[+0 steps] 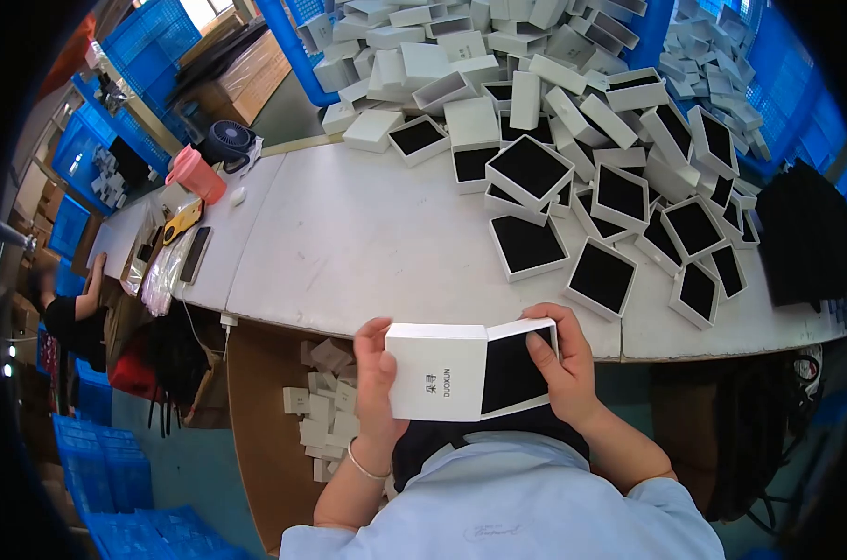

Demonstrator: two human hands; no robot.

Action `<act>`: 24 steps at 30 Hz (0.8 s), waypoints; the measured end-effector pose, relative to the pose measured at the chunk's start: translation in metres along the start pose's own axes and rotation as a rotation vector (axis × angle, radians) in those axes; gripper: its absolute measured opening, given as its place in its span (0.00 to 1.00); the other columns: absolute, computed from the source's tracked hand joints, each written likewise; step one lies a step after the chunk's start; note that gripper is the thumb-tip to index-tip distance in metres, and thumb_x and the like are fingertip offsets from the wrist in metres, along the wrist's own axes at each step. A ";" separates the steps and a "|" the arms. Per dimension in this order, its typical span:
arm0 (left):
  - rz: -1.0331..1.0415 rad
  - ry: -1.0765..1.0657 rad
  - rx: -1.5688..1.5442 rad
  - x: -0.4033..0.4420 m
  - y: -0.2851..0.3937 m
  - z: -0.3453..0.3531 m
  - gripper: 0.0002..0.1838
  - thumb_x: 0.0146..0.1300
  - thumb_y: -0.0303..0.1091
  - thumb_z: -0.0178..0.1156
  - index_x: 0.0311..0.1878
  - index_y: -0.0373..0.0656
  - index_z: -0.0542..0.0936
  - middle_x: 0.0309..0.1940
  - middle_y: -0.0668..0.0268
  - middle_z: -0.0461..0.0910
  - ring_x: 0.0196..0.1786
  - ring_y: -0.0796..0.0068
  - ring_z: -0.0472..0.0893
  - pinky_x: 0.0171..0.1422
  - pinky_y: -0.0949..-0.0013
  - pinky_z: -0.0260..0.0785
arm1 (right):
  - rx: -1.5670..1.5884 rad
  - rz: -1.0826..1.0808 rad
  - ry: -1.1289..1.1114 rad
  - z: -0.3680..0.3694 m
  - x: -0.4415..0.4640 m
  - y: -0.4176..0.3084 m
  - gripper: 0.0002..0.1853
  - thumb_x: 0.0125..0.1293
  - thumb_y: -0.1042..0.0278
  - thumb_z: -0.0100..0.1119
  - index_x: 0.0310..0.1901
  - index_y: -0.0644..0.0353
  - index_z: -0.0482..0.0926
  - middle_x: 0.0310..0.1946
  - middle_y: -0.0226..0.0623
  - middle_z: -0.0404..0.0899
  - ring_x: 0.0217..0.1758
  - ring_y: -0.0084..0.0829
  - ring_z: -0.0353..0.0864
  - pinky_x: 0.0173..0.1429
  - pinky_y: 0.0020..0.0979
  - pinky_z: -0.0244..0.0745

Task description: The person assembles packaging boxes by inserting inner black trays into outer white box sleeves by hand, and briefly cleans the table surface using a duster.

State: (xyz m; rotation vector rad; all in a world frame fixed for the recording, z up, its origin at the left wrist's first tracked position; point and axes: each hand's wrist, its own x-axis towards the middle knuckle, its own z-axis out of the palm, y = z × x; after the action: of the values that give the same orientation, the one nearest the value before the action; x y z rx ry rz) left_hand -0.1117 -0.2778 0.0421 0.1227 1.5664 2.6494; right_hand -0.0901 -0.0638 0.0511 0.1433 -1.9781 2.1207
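Note:
Close to my body, at the table's front edge, my left hand (377, 383) grips the left side of a white box lid (433, 359) printed "DUOXUN". My right hand (570, 369) holds a white box base (515, 375) lined with black, its thumb over the inner right side. Lid and base meet at an angle, edge against edge; whether one overlaps the other I cannot tell. On the table beyond my right hand lie several open white box bases (601, 277) with black linings, loosely piled.
A heap of white lids (423, 61) spills from a blue crate (297, 56) at the back. A cardboard carton (260, 420) with small white boxes stands below left. Pink cup (197, 175), fan (227, 140) and phone (196, 254) sit at left. Another person (73, 317) is further left.

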 end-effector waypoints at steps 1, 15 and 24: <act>0.007 0.011 0.003 0.001 0.001 -0.003 0.31 0.63 0.52 0.58 0.59 0.41 0.62 0.53 0.62 0.71 0.53 0.73 0.74 0.57 0.69 0.69 | -0.001 0.034 -0.008 -0.001 0.001 0.000 0.11 0.69 0.70 0.52 0.51 0.61 0.71 0.38 0.25 0.70 0.39 0.15 0.65 0.45 0.16 0.60; -0.293 0.021 -0.012 -0.006 0.003 0.007 0.23 0.68 0.40 0.54 0.61 0.41 0.65 0.51 0.64 0.74 0.53 0.77 0.74 0.57 0.70 0.68 | 0.127 0.099 0.141 0.011 -0.004 0.009 0.14 0.70 0.68 0.50 0.55 0.61 0.67 0.48 0.32 0.71 0.52 0.21 0.69 0.59 0.23 0.61; -0.052 -0.059 0.045 -0.036 -0.013 0.026 0.32 0.60 0.47 0.60 0.60 0.35 0.64 0.51 0.62 0.68 0.53 0.75 0.69 0.57 0.73 0.63 | 0.034 -0.263 -0.219 0.041 -0.014 -0.011 0.47 0.67 0.35 0.39 0.71 0.68 0.37 0.72 0.58 0.37 0.76 0.48 0.36 0.74 0.44 0.37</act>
State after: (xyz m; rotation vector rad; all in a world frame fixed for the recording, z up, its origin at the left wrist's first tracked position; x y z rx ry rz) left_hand -0.0728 -0.2521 0.0417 0.1594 1.5890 2.5485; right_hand -0.0778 -0.1050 0.0618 0.6293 -1.9123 2.0400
